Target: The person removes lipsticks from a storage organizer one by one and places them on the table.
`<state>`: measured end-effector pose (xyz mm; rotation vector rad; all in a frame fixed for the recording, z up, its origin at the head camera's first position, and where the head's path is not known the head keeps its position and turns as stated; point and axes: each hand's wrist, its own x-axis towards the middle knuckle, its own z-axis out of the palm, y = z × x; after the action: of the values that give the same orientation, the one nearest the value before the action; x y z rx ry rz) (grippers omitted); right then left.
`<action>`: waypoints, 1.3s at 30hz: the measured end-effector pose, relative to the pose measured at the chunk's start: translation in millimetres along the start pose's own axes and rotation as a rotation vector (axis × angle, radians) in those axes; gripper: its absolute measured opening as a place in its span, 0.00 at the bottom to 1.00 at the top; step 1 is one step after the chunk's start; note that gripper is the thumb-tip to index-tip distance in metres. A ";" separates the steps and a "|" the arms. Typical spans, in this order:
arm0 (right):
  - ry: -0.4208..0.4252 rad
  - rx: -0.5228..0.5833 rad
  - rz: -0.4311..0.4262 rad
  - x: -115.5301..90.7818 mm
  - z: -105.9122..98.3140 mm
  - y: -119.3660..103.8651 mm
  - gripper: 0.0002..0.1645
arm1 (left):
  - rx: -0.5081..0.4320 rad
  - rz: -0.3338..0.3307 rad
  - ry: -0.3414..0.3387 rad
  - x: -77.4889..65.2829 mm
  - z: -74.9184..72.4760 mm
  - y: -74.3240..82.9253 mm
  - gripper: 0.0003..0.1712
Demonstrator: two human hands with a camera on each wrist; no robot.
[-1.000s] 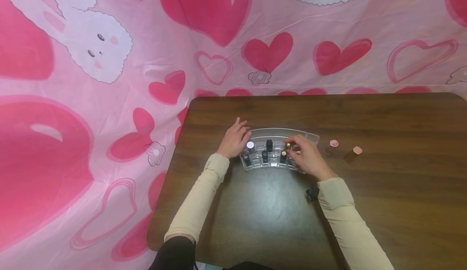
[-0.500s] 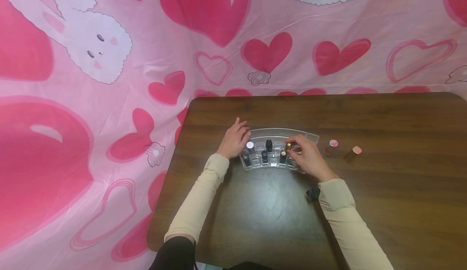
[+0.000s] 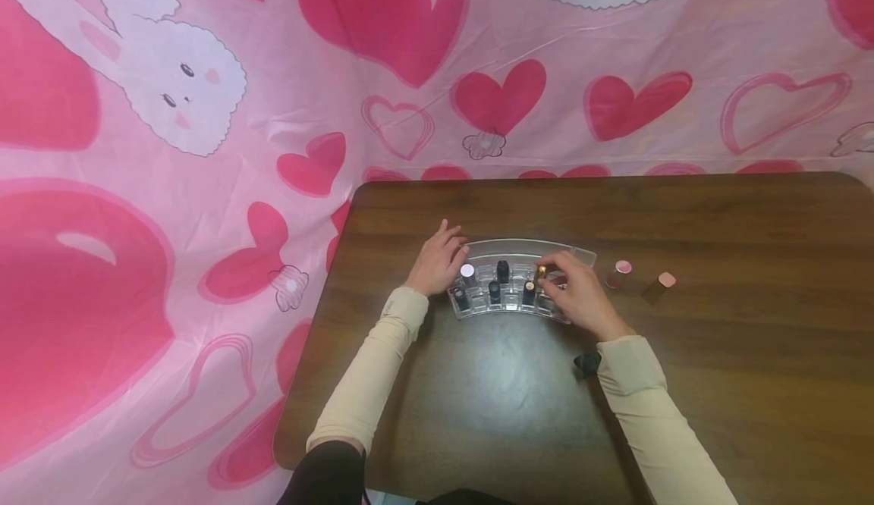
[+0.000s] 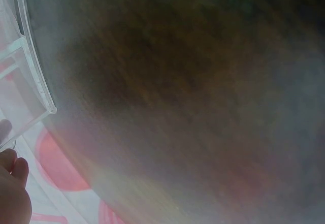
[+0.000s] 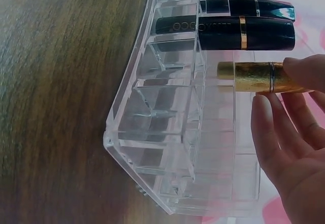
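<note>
A clear, curved lipstick organizer (image 3: 510,308) sits on the brown table. My right hand (image 3: 579,293) pinches a gold lipstick (image 5: 254,76) by its upper end between thumb and fingers. In the right wrist view, the lipstick's narrower base is at the organizer's back row, behind a clear wall. Beside it stands a black lipstick with a gold band (image 5: 244,32). My left hand (image 3: 435,264) rests at the organizer's left end, its fingers extended. The left wrist view catches only part of that hand (image 4: 12,188) by the organizer's clear corner (image 4: 38,89).
Other slots hold a white-topped lipstick (image 3: 467,274) and several black ones, including one at the back (image 3: 503,271). To the right stand a pink-topped lipstick (image 3: 620,271) and a peach-topped one (image 3: 665,283). A black object (image 3: 586,365) lies by my right sleeve.
My right hand has shifted the gold lipstick very slightly to the right along the back row. The left hand has stayed where it was.
</note>
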<state>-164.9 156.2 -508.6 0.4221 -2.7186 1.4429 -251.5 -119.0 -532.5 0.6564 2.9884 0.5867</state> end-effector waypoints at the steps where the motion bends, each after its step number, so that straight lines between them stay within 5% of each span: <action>1: 0.001 0.000 -0.001 -0.1 0.1 0.0 0.20 | -0.001 -0.001 0.001 0.0 -0.1 0.1 0.28; 39: 0.093 0.004 -0.068 -2.9 -6.2 -4.4 0.20 | -0.023 -0.015 -0.001 -1.4 -0.5 0.9 0.28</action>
<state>-161.6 159.5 -502.0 0.4320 -2.6036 1.4151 -249.9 -119.0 -531.8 0.6316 2.9780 0.6185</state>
